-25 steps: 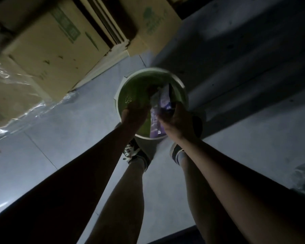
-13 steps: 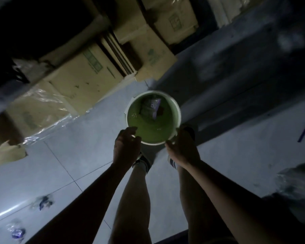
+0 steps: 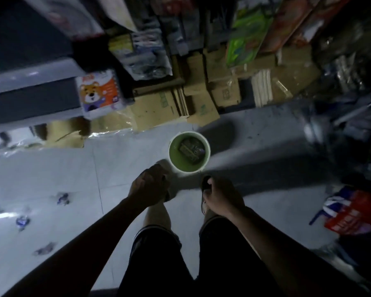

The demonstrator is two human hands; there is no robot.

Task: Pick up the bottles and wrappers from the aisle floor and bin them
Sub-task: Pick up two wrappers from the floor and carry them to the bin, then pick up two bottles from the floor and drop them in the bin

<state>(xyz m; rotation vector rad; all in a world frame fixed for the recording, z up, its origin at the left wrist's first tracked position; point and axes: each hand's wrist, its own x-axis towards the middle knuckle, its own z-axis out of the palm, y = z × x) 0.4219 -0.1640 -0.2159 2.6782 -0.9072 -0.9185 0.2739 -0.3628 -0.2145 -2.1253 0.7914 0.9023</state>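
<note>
Left hand (image 3: 148,185): held low over the floor, fingers loosely curled, holding nothing.
Right hand (image 3: 221,197): level with the left, fingers loosely curled, empty.
Round green plastic bin (image 3: 173,155): on the floor just beyond both hands, crumpled wrappers (image 3: 191,149) inside.
Pale tiled aisle floor (image 3: 116,168): small blue-and-white wrappers (image 3: 62,198) scattered at left.
Surroundings: cardboard boxes (image 3: 154,108) stacked behind the bin.

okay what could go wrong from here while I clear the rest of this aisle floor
The aisle is dim and the wrappers left on the pale floor are small, so one may be missed or slipped on. The green bin stands just ahead of your feet, so a forward step might tip it.
</note>
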